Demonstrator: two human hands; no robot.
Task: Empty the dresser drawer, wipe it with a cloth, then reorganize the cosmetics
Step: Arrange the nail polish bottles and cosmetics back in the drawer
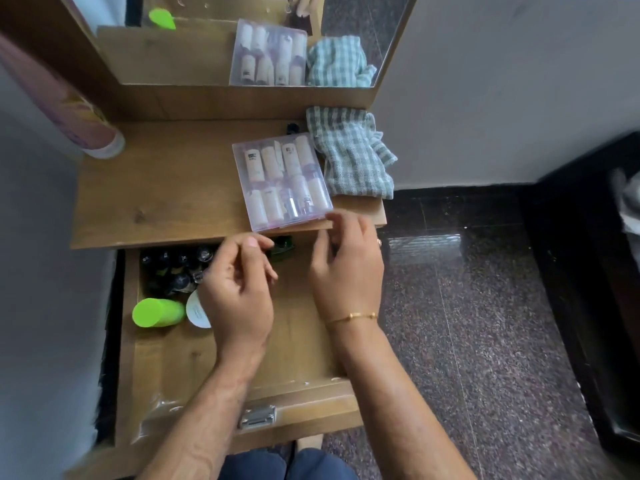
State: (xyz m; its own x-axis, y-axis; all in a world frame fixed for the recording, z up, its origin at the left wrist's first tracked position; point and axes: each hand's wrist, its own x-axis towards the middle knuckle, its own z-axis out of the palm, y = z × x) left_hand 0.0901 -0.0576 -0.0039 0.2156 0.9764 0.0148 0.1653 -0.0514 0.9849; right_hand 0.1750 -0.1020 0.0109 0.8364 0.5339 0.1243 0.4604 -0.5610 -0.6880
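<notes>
The wooden drawer point(311, 344) is pulled out below the dresser top point(156, 188). In its back left corner stand several small black bottles point(173, 268). In front of them lie a green-capped container point(156, 312) and a white round lid point(196, 310). My left hand point(239, 299) hovers over the drawer with curled fingers, its fingertips next to a small dark green item point(283, 249) at the drawer's back. Whether it grips that item is unclear. My right hand point(348, 268) is blurred, fingers loosely apart, by the near corner of a clear plastic case point(280, 181) of pale tubes on the dresser top.
A checked green-and-white cloth point(353, 157) lies crumpled at the dresser top's right end, beside the case. A pink cylindrical can point(69, 112) stands at the left. A mirror point(242, 39) rises behind. Dark speckled floor point(485, 323) lies to the right. The drawer front carries a metal latch point(258, 415).
</notes>
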